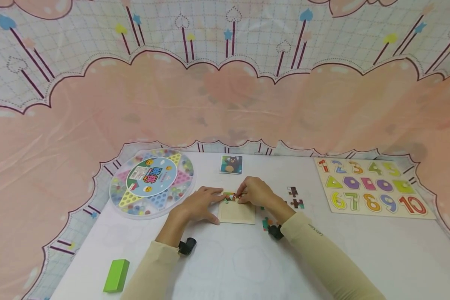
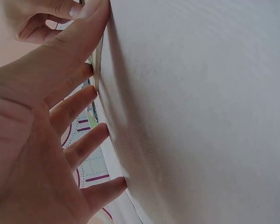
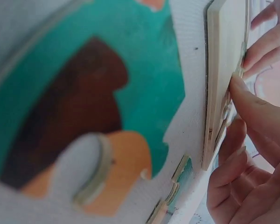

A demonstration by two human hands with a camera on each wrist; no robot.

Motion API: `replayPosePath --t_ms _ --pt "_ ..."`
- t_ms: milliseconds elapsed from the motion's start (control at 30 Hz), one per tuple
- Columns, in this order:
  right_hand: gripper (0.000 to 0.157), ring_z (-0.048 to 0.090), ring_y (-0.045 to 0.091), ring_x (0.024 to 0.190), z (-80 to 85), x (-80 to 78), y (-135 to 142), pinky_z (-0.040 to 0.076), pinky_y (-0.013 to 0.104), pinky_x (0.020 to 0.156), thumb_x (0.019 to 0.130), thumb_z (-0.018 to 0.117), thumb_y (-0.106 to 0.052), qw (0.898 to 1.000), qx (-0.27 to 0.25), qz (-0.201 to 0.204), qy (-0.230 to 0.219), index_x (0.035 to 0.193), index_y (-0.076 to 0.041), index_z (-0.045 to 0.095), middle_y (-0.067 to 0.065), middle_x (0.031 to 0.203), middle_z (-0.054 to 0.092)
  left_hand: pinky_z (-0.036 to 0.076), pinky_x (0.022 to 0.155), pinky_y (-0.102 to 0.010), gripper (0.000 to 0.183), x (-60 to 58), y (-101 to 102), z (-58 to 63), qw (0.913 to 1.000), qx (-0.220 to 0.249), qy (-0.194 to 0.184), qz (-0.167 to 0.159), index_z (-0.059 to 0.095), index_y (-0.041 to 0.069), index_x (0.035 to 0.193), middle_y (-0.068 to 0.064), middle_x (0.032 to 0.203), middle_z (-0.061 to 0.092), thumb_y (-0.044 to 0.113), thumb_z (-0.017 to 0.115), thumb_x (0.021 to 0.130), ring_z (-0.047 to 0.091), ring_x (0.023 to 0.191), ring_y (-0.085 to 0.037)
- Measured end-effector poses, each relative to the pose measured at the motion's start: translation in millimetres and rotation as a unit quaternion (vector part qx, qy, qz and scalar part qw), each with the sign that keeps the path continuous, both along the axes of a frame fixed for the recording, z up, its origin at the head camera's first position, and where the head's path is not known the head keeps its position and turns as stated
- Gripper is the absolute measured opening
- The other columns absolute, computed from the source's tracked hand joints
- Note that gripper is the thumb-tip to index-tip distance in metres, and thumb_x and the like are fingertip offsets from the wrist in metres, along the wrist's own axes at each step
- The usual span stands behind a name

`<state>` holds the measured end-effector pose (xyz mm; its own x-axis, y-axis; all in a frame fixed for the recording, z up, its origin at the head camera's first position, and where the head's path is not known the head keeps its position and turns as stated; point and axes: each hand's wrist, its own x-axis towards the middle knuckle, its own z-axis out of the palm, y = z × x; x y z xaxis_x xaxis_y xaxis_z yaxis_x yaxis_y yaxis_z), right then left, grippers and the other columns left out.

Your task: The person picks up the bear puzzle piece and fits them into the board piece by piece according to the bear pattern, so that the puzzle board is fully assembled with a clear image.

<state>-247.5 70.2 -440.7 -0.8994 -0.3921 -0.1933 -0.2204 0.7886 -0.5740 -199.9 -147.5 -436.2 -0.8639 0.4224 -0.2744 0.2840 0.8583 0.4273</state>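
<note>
A square wooden puzzle tray (image 1: 237,213) lies mid-table, with several jigsaw pieces (image 1: 230,197) along its far edge. My left hand (image 1: 198,204) rests at the tray's left side, fingers spread and thumb by the near left corner. Over the far right part of the tray, my right hand (image 1: 258,191) pinches a small puzzle piece between thumb and fingers; most of that piece is hidden. Loose pieces (image 1: 297,203) lie to the right of the tray. Close to the right wrist camera is a green, brown and orange piece (image 3: 151,70).
Behind the tray lies a bear picture card (image 1: 231,164). A round Chinese checkers board (image 1: 187,179) stands at the left, a number and shape board (image 1: 367,212) at the right. Near the front left is a green block (image 1: 116,276).
</note>
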Motion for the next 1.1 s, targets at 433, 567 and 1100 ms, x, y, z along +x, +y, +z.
replayPosePath --t_ms 433,567,1100 --pt "0.009 0.058 0.016 0.093 -3.4 -0.9 5.5 0.047 0.033 0.086 0.082 0.085 -0.019 1.000 -0.030 -0.002 -0.007 0.090 -0.017 0.080 0.001 0.106 0.073 0.033 0.123 -0.058 0.084 0.3 -1.2 0.3 0.9998 0.016 0.003 -0.010 0.052 0.021 0.151 -0.002 0.164 0.041 0.031 0.089 0.076 0.033 0.154 -0.034" --pt "0.008 0.058 0.015 0.094 -4.0 -0.3 4.5 0.047 0.033 0.086 0.083 0.084 -0.019 1.000 -0.027 0.001 -0.002 0.090 -0.018 0.080 0.001 0.107 0.074 0.033 0.122 -0.059 0.082 1.7 -1.1 0.0 0.9998 0.017 0.002 -0.006 0.054 0.022 0.149 -0.003 0.164 0.041 0.031 0.089 0.076 0.033 0.153 -0.034" --pt "0.022 0.062 0.015 0.092 13.7 -3.8 26.1 0.053 0.029 0.080 0.094 0.073 -0.021 0.995 -0.046 0.089 -0.026 0.114 -0.013 0.077 0.009 0.127 0.071 0.038 0.119 -0.058 0.082 -0.4 -0.9 -0.8 1.0000 0.007 0.001 0.003 0.055 0.027 0.147 0.002 0.164 0.041 0.033 0.090 0.074 0.034 0.153 -0.032"
